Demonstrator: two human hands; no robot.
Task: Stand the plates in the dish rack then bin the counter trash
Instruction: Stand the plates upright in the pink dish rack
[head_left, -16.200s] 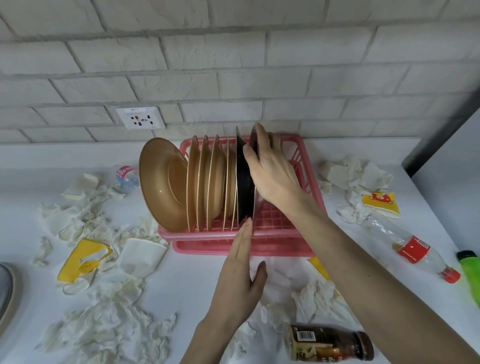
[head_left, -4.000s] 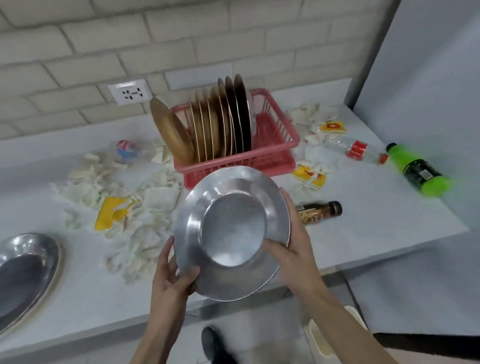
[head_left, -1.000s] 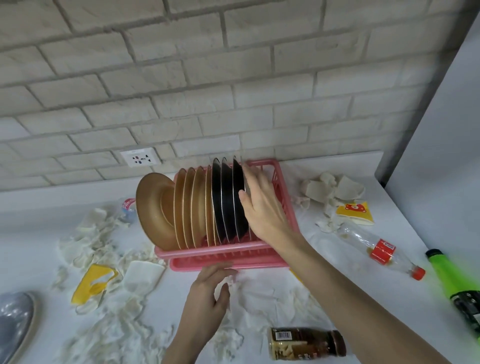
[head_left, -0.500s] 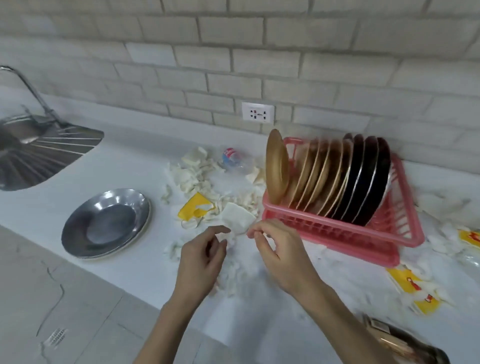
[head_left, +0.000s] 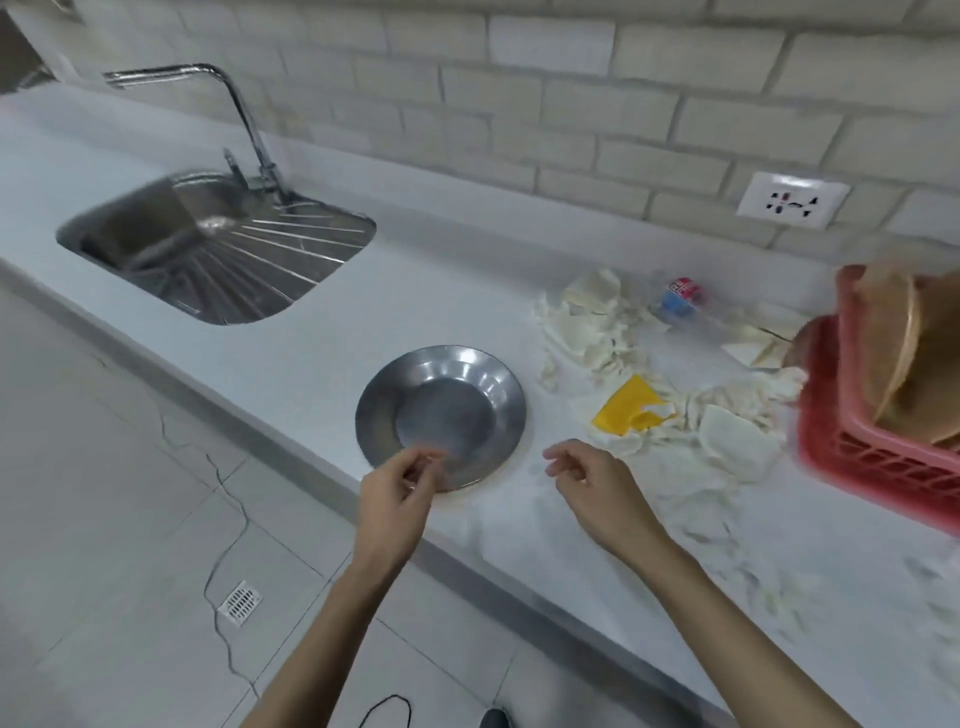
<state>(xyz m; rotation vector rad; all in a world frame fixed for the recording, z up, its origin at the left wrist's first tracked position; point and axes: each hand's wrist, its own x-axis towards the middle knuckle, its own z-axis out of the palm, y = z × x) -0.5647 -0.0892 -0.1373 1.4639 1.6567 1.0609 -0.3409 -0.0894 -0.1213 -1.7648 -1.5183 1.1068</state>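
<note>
One steel plate (head_left: 441, 410) lies flat on counter (head_left: 311, 322), rack (head_left: 857, 467) at its 3 o'clock. Hands: left hand (head_left: 395, 493) over rim at 6 o'clock, right hand (head_left: 597, 488) at 4 o'clock; both loosely curled, empty. Judged light, stiff, slick: pinch opposite rim edges.

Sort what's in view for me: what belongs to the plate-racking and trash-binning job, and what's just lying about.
Belongs to the job:
metal plate, lying flat, not yet racked
pink dish rack
brown plates standing in it
torn white paper scraps
yellow wrapper
small plastic bottle

Just lying about:
sink
faucet
wall socket
floor drain
</note>
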